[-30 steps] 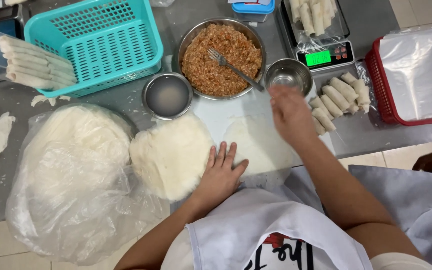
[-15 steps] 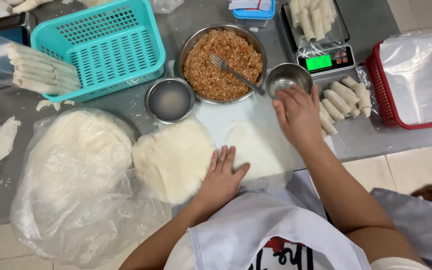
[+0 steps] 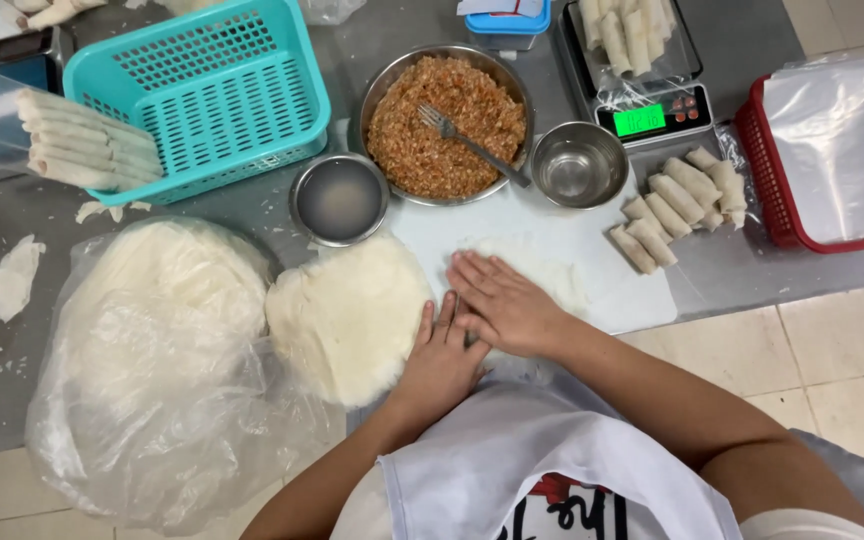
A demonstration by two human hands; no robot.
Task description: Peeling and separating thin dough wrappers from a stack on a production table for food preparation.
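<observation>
My right hand point(image 3: 505, 303) lies flat, fingers apart, on a thin white wrapper sheet point(image 3: 552, 270) spread on the white cutting board point(image 3: 632, 295). My left hand point(image 3: 442, 362) rests flat beside it at the edge of a round stack of wrappers point(image 3: 347, 315), its fingers touching my right hand. Neither hand holds anything. A steel bowl of brown minced filling point(image 3: 442, 125) with a fork point(image 3: 472, 147) in it stands just beyond the board.
Two small steel bowls point(image 3: 339, 198) point(image 3: 578, 164) flank the filling. Finished rolls point(image 3: 677, 205) lie right of the board, near a scale point(image 3: 642, 75) and a red tray point(image 3: 832, 150). A teal basket point(image 3: 202, 90) and a bagged wrapper pile point(image 3: 162, 330) sit left.
My right hand has come back from the small bowl at the right and now presses flat on the wrapper sheet, next to my left hand.
</observation>
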